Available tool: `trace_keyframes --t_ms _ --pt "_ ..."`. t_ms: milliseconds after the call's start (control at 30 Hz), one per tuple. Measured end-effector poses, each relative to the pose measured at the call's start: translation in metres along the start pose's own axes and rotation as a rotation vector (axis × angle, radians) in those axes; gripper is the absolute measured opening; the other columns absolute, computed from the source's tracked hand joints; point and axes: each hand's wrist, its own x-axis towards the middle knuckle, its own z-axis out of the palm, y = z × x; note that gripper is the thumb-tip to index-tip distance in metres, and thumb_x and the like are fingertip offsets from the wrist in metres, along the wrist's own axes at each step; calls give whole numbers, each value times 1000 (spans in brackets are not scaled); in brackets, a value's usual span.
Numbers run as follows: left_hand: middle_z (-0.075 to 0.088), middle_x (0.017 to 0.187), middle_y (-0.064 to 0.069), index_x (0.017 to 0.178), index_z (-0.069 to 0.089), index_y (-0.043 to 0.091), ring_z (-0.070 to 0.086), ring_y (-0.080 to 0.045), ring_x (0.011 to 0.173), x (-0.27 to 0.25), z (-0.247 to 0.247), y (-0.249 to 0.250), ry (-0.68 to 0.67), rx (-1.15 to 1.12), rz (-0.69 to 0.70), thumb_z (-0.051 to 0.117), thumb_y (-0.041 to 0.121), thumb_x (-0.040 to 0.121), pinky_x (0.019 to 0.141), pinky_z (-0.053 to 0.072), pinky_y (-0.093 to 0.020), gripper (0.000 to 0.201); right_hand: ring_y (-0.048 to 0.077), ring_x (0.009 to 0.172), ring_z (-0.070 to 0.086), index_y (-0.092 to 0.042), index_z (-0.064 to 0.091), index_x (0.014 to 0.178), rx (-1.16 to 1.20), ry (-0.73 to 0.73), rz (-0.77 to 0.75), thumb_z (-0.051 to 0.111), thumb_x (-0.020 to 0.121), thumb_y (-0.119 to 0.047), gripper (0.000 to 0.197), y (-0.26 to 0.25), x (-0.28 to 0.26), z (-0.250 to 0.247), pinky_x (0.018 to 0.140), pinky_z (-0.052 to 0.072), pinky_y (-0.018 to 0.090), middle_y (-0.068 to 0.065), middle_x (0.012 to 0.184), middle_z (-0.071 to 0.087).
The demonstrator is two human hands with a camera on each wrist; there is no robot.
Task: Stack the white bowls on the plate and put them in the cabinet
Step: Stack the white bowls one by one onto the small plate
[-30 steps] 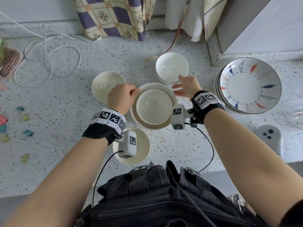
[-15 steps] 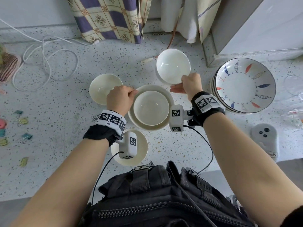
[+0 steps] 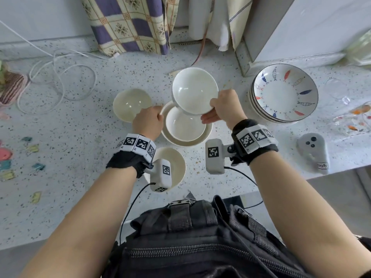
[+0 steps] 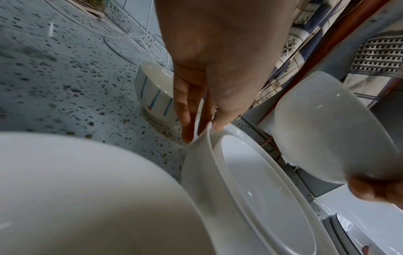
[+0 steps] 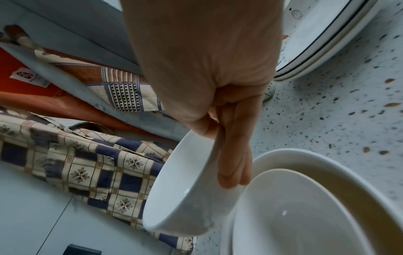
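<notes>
A white plate [image 3: 207, 135] lies mid-counter with one white bowl [image 3: 185, 125] sitting in it. My right hand [image 3: 217, 109] pinches the near rim of a second white bowl [image 3: 194, 90] and holds it tilted in the air over the plate's far edge; the right wrist view shows thumb inside the bowl [image 5: 187, 181] and fingers [image 5: 234, 165] outside. My left hand [image 3: 152, 119] pinches the plate's left rim [image 4: 205, 143]. A third bowl [image 3: 130, 104], blue-striped outside [image 4: 152, 101], stands left of the plate. A fourth bowl [image 3: 174, 167] sits near the front edge, partly behind the wrist camera.
A stack of fish-patterned plates [image 3: 285, 93] stands to the right, below a white cabinet [image 3: 313, 29]. A grey remote [image 3: 313, 152] lies at front right, glassware [image 3: 353, 117] at far right. White cable [image 3: 60, 81] loops at left, near clips [image 3: 32, 149]. Checked cloth [image 3: 132, 25] hangs behind.
My right hand lifted the far white bowl off the counter and carried it toward me, tilted, over the plate. My left hand stayed on the plate's rim.
</notes>
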Motion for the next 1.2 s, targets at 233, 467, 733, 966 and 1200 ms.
trace_keyframes --t_ms 233,467,733,966,1200 --pt "71 96 -19 108 62 7 67 -37 86 -12 2 -8 -22 -63 -12 46 19 95 77 56 -44 24 24 36 63 9 53 110 -113 -25 5 37 83 12 31 19 -21 14 40 57 33 29 59 61" --pt "70 99 -20 118 58 9 66 -36 92 -20 3 -9 -45 -87 1 47 21 96 75 50 -38 27 27 42 67 22 55 108 -200 35 46 43 80 11 32 29 -18 25 64 58 57 36 64 64" --pt "71 99 -20 121 57 9 66 -37 93 -21 3 -8 -34 -129 -2 50 23 95 79 50 -39 30 22 39 66 23 52 114 -193 87 85 41 81 11 36 35 -14 27 75 56 59 43 76 64" --pt "72 100 -19 123 56 11 66 -35 94 -21 5 -9 -24 -133 -8 50 25 96 81 51 -39 31 23 46 68 -16 35 53 -324 142 45 43 79 9 37 31 -9 28 52 55 35 11 32 53" --pt "70 94 -21 115 59 10 64 -37 89 -21 6 -8 -25 -154 -13 50 21 95 79 54 -44 24 23 44 68 12 60 101 -295 116 84 46 81 8 25 33 -3 25 66 61 48 11 37 60"
